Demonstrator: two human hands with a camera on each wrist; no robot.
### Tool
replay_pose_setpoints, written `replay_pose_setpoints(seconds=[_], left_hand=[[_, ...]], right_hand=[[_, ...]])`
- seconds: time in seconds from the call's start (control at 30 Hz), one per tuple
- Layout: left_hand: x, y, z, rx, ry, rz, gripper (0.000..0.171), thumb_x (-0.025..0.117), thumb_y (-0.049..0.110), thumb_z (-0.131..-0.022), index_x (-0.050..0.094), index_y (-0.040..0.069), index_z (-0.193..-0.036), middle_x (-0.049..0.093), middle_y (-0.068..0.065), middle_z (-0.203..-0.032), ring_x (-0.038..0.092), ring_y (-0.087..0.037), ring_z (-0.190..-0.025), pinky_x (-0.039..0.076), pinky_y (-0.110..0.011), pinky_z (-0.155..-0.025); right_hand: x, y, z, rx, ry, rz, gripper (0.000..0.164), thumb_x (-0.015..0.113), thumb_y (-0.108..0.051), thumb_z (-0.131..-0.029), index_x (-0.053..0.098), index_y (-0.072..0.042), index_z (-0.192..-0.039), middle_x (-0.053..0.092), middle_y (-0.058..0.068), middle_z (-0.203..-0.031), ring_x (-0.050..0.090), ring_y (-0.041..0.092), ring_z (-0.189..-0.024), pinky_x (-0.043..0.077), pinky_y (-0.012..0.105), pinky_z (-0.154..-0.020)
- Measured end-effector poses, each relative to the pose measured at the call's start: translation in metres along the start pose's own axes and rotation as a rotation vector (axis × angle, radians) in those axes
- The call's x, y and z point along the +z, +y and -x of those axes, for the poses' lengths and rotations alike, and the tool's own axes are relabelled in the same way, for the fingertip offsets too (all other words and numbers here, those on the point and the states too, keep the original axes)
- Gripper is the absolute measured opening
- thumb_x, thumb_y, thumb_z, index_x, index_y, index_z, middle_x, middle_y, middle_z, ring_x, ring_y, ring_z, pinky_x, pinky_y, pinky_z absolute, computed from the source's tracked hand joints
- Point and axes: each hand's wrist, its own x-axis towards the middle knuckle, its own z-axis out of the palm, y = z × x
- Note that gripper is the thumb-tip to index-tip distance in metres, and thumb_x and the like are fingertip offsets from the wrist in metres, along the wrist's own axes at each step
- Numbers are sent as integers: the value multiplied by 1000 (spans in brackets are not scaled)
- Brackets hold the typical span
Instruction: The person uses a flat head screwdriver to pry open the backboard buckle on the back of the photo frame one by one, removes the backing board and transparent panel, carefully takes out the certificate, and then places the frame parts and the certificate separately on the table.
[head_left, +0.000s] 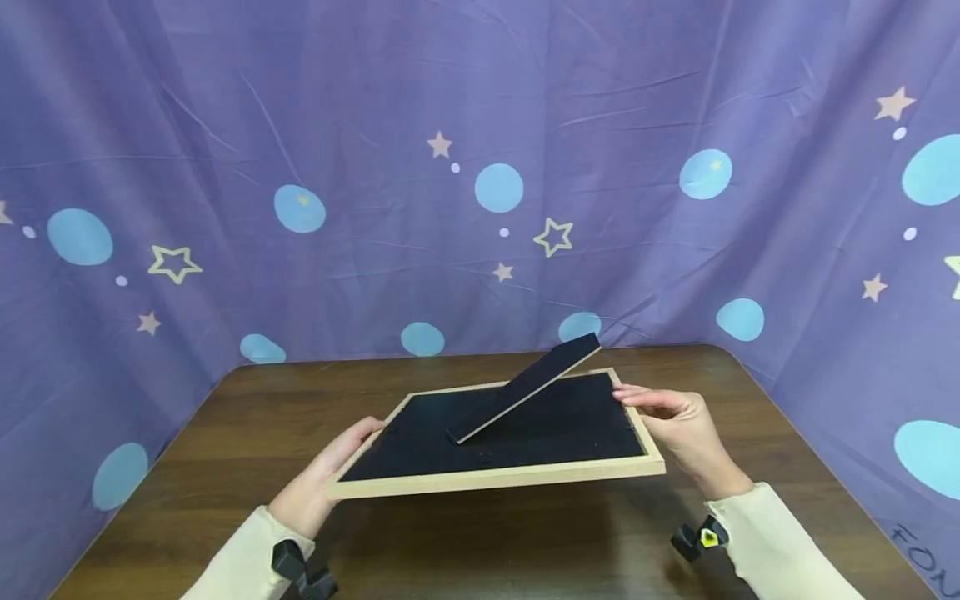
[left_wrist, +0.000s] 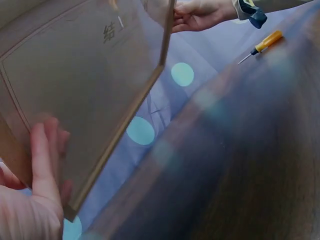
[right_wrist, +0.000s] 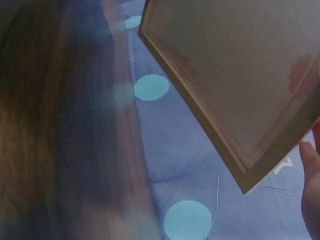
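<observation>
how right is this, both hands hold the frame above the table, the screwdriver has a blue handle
Not quite: the left wrist view shows the screwdriver handle is yellow-orange; left hand and right hand do hold the frame above the table.

At the centre of the head view, the picture frame [head_left: 555,433] has a pale wood-toned rim [head_left: 495,479] around a black backing board [head_left: 420,442]; its easel leg [head_left: 525,385] is black with a pale edge. The tabletop [head_left: 225,467] below is dark brown with streaky wood grain. Across the upper part, the purple-blue curtain [head_left: 375,100] carries light-blue ovals, white dots, peach stars and yellow star outlines. At the lower edge the sleeves [head_left: 780,542] are cream. Upper right in the left wrist view, the screwdriver [left_wrist: 262,46] has an orange-yellow handle [left_wrist: 271,40] with a black collar [left_wrist: 254,51].
</observation>
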Motion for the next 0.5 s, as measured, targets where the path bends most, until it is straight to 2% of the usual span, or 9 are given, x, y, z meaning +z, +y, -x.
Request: replay_pose_setpoints(seconds=[0.07, 0.13, 0.23, 0.3, 0.37, 0.5], left_hand=[[-3, -1, 0, 35, 47, -11, 50, 10, 15, -99, 60, 7, -95, 71, -3, -89, 69, -11, -79, 57, -20, -71], [-5, -3, -1, 82, 148, -36, 43, 16, 14, -99, 58, 8, -94, 70, -3, -85, 69, -12, -77, 58, -22, -69], [-7, -5, -3, 139, 267, -61, 36, 22, 14, -100, 56, 8, -91, 69, -1, -81, 69, -11, -73, 59, -24, -67], [-9, -7, -5, 158, 273, -54, 37, 21, 13, -101, 56, 7, -91, 69, -2, -81, 69, -11, -74, 59, -25, -68], [-12, -9, -6, 177, 247, -40, 40, 20, 12, -101, 58, 6, -91, 70, -3, -81, 69, -12, -75, 59, -26, -68], [-16, -12, -6, 208, 216, -31, 44, 18, 11, -101, 60, 6, -91, 71, -5, -83, 70, -14, -76, 59, -27, -67]], right_hand=[[2, 1, -1, 35, 17, -25, 30, 60, 21, -77, 67, 10, -104, 68, 1, -114, 58, 12, -115, 48, 21, -94], [4, 4, 0, 83, 40, -57, 36, 58, 21, -79, 60, 14, -114, 64, 1, -123, 55, 11, -118, 47, 21, -96], [7, 8, 1, 167, 65, -163, 44, 55, 19, -82, 54, 10, -125, 63, 2, -124, 57, 11, -116, 48, 22, -94], [8, 10, 2, 214, 47, -271, 45, 53, 15, -85, 54, 3, -129, 63, 4, -123, 59, 12, -113, 51, 23, -91], [8, 11, 2, 257, 24, -390, 42, 50, 13, -89, 57, -3, -127, 64, 5, -121, 60, 12, -111, 53, 25, -88], [2, 12, 4, 300, -36, -499, 44, 36, 14, -93, 57, -4, -128, 62, 5, -125, 59, 13, -113, 52, 25, -89]])
